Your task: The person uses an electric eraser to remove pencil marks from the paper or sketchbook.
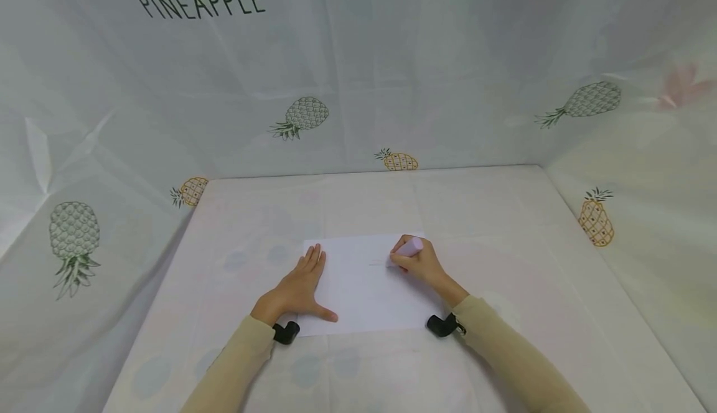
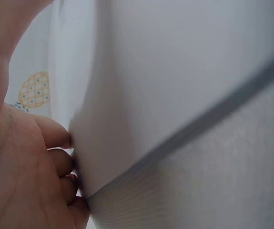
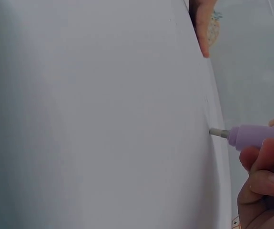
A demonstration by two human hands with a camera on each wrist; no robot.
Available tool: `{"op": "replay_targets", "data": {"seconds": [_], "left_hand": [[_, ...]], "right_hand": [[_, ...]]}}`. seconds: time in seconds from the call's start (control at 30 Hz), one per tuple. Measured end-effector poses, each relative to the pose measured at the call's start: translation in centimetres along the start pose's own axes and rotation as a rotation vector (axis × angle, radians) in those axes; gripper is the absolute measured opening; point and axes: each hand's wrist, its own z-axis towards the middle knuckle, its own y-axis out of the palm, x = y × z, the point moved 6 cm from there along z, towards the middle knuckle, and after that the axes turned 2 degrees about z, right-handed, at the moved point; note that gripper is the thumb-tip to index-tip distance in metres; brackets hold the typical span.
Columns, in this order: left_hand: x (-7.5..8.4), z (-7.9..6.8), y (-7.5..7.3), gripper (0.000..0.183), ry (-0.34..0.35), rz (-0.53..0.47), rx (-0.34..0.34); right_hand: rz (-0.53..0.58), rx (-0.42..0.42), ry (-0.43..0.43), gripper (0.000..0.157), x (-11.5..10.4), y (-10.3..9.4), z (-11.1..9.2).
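Note:
On the table lies a white sheet of paper (image 1: 358, 301) with faint short lines near its upper middle. My right hand (image 1: 417, 260) grips a thick lilac electric eraser (image 1: 410, 247) like a pen. In the right wrist view, the narrow grey tip of the electric eraser (image 3: 256, 137) touches the paper, or nearly so; fingers and thumb curl round its body. My left hand (image 1: 299, 285) rests flat across the left edge of the sheet, fingers straight and thumb spread. The left wrist view shows its palm (image 2: 27, 171) beside the paper's edge.
A pale cloth with faint coloured dots covers the table (image 1: 476, 208). Behind and at both sides hang white sheets (image 1: 358, 58) printed with pineapples. Each wrist wears a black camera, such as the one on the right (image 1: 441, 326).

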Motion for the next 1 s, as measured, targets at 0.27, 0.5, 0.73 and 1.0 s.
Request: {"op": "replay_targets", "data": {"seconds": [0.27,0.5,0.73,1.0], "left_hand": [[-0.3,-0.1,0.2,0.144,-0.001,-0.012,0.006],[-0.6,-0.1,0.4,0.145,-0.01,-0.002,0.0],[-0.5,-0.2,0.1,0.144,-0.017,-0.011,-0.007],[-0.3,0.0,0.1,0.144,0.001,0.0,-0.003]], "right_hand": [[0.021,-0.045,-0.039,0.007,-3.4,1.1,-0.2],[0.003,-0.031,0.009,0.007,-3.9,0.5,-0.7],[0.031,-0.027,0.004,0.008,-2.4,0.5,0.0],[0.037,-0.027,-0.05,0.008,-0.5,2.0,1.0]]}}
